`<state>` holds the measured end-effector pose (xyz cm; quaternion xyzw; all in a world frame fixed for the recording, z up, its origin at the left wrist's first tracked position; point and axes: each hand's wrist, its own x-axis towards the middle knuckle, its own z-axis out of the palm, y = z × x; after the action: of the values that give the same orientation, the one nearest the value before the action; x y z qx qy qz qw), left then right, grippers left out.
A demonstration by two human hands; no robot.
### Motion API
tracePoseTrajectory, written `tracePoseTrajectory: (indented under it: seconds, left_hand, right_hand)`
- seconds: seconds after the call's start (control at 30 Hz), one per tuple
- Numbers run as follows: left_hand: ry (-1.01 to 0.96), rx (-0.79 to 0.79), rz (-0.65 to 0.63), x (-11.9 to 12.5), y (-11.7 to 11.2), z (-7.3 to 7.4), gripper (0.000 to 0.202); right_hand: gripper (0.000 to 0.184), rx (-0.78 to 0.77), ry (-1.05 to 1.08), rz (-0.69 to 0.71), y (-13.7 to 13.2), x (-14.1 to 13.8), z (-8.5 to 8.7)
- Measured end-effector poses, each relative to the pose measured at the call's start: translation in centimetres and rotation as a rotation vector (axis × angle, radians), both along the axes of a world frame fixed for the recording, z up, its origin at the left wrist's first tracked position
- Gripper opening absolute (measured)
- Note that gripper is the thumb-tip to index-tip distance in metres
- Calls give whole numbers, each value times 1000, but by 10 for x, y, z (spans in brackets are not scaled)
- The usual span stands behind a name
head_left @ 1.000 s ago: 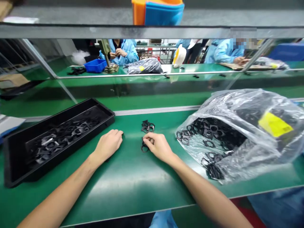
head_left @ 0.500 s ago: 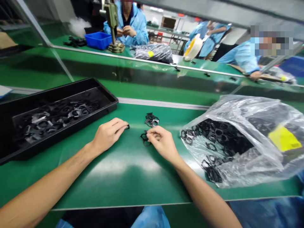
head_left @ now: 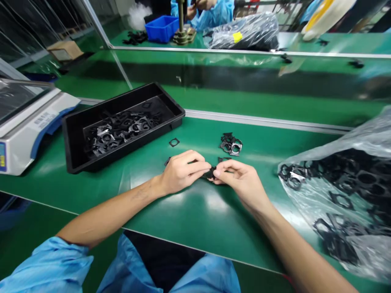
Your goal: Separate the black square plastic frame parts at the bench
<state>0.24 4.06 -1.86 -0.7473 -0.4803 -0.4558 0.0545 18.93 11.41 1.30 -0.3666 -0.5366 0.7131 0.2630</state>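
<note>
My left hand point(head_left: 187, 171) and my right hand point(head_left: 240, 177) meet over the green table, fingertips pinched on a small black plastic frame point(head_left: 210, 173) between them. The fingers cover much of that piece. Just behind my right fingers lies another black part point(head_left: 224, 159), partly hidden. Farther back is a small pile of black ring-shaped frames point(head_left: 229, 143), one catching the light. One single black frame point(head_left: 174, 142) lies flat beyond my left hand. A dark bit point(head_left: 167, 161) shows at the left hand's knuckles, mostly covered.
At the left stands a black tray point(head_left: 126, 152) holding many black frames, beside a white-and-blue scale point(head_left: 39, 122). A clear plastic bag point(head_left: 305, 156) spills black frames at the right. Behind a low partition are a blue bin point(head_left: 161, 29), a wrapped bag point(head_left: 244, 32) and a co-worker's hands point(head_left: 198, 6).
My view has turned left and down. My hands, apart before, have come together on one black frame. A single frame near the tray now shows on the table.
</note>
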Motion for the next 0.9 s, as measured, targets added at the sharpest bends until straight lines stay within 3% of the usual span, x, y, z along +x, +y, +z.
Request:
tracePoseTrajectory:
  seconds: [0.27, 0.63, 0.9]
  left_hand:
    - [-95, -47, 8, 2, -2, 2, 13]
    - [34, 9, 57, 3, -1, 4, 12]
    - [32, -19, 2, 6, -6, -3, 10]
  right_hand:
    - [43, 9, 15, 13, 0, -1, 1]
    - [42, 41, 2, 42, 0, 1, 1]
    - [40, -10, 30, 66, -3, 5, -2]
